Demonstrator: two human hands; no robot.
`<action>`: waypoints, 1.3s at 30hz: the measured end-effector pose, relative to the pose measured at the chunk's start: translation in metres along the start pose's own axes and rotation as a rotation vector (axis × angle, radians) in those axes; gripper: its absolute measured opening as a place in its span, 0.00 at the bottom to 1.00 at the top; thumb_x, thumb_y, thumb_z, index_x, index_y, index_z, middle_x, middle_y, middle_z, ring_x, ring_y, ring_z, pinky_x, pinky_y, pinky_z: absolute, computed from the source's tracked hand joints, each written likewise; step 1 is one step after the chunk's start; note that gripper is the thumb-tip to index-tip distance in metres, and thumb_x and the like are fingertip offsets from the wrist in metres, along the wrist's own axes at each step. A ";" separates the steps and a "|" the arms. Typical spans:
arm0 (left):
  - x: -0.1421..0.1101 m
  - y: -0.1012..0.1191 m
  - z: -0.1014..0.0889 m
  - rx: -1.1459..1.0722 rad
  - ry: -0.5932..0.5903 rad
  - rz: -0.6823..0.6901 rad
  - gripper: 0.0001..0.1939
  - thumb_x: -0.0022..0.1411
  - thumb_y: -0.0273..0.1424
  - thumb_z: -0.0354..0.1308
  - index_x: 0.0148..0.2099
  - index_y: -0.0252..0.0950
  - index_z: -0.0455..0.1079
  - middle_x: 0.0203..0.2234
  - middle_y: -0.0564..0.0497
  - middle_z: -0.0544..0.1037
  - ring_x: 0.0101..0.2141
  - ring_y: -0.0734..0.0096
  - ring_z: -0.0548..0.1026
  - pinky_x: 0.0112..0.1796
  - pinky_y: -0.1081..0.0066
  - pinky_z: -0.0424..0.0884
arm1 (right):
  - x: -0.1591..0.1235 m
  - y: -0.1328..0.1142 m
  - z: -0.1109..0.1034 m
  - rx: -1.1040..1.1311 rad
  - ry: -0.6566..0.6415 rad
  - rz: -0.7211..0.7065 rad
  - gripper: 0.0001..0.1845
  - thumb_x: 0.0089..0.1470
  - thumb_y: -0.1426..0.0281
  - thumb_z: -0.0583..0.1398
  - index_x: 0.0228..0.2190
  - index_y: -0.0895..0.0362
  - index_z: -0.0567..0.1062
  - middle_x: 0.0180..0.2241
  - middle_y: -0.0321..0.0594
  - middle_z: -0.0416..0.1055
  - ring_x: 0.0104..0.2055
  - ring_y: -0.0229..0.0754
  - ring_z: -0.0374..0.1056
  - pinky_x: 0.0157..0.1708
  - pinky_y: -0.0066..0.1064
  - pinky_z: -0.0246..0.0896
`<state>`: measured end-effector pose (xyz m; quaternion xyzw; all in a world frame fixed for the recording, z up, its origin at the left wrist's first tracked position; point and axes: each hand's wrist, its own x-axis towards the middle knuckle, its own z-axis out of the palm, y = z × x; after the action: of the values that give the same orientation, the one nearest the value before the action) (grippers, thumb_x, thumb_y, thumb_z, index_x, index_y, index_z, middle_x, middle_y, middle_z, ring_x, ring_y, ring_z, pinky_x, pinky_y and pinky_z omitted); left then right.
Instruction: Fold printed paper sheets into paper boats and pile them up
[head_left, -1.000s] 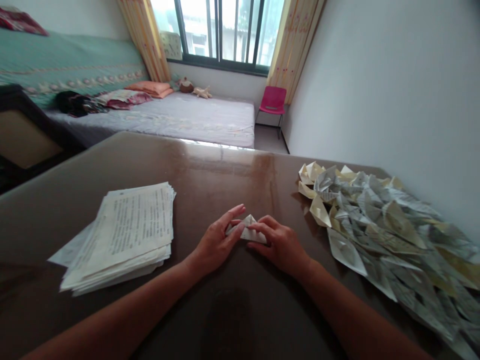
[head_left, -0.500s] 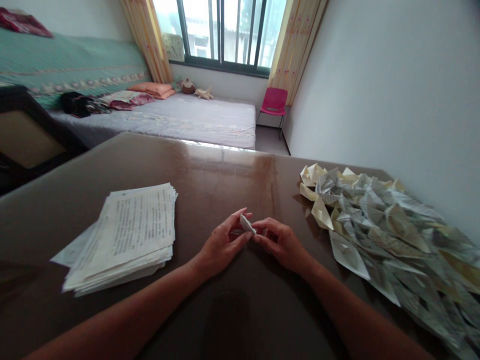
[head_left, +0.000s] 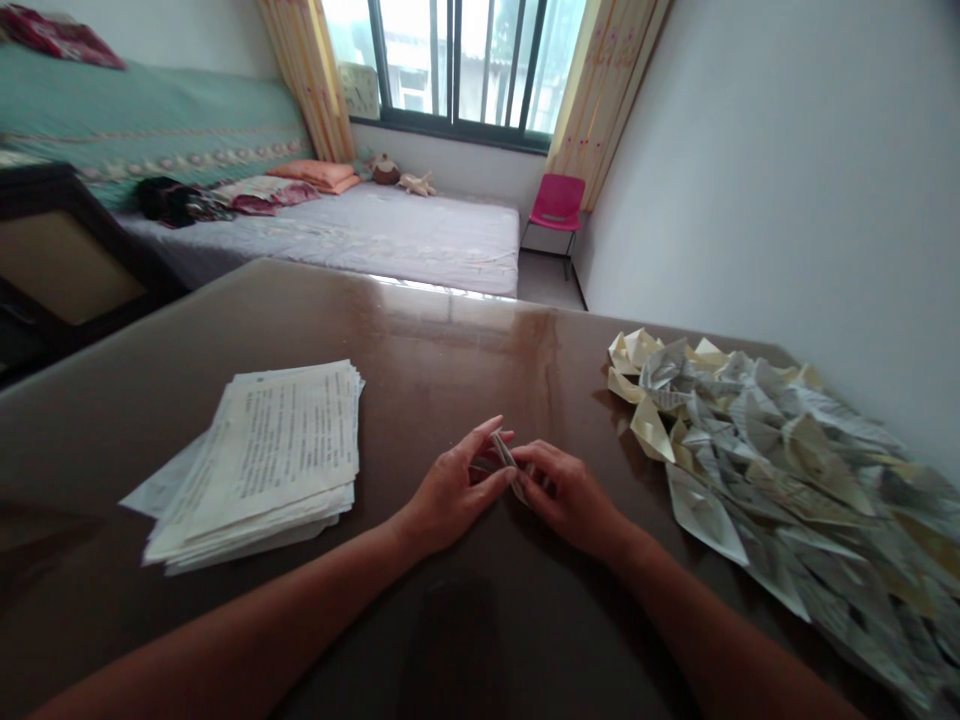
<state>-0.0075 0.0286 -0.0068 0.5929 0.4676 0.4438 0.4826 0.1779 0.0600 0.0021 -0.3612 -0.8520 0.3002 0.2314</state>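
Note:
Between my hands, over the middle of the brown table, is a small piece of folded paper (head_left: 505, 452). My left hand (head_left: 457, 487) pinches it between thumb and fingers from the left. From the right, my right hand (head_left: 564, 490) grips its lower edge, fingers curled. The paper stands tilted, its layers seen nearly edge-on; the fingers hide part of it. To the right lies a heap of folded paper boats (head_left: 757, 440), white and cream. On the left rests a stack of printed sheets (head_left: 277, 440).
The glossy brown table (head_left: 442, 350) extends to a far edge facing a bed (head_left: 420, 235). A pink chair (head_left: 557, 203) stands by the white wall on the right. At the left is a dark-framed piece of furniture (head_left: 67, 250).
The folded paper has turned in my fingers, and its layers now show more edge-on and parted. My right fingers have shifted down along it. The whole view has swung slightly left.

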 end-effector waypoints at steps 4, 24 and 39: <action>-0.002 0.000 0.005 0.130 0.000 0.030 0.28 0.62 0.29 0.54 0.64 0.35 0.54 0.55 0.41 0.70 0.45 0.65 0.76 0.47 0.63 0.73 | -0.001 -0.009 0.006 -0.376 0.051 0.028 0.16 0.58 0.71 0.54 0.48 0.55 0.68 0.40 0.41 0.72 0.33 0.39 0.69 0.32 0.27 0.59; -0.009 0.010 0.007 0.573 0.100 0.214 0.34 0.55 0.20 0.49 0.63 0.42 0.53 0.40 0.51 0.65 0.34 0.72 0.68 0.38 0.69 0.69 | -0.002 -0.015 0.015 -0.221 0.296 0.050 0.14 0.50 0.70 0.59 0.40 0.53 0.65 0.30 0.32 0.68 0.25 0.36 0.65 0.26 0.27 0.55; 0.003 -0.005 -0.002 0.764 0.038 0.315 0.17 0.54 0.20 0.50 0.46 0.39 0.58 0.36 0.52 0.65 0.34 0.70 0.67 0.37 0.70 0.67 | 0.005 0.002 0.013 -0.272 0.206 0.046 0.15 0.46 0.76 0.57 0.38 0.53 0.65 0.34 0.35 0.68 0.31 0.38 0.65 0.30 0.28 0.54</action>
<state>-0.0099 0.0320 -0.0110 0.7854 0.5110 0.3175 0.1453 0.1682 0.0603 -0.0074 -0.4376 -0.8480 0.1485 0.2595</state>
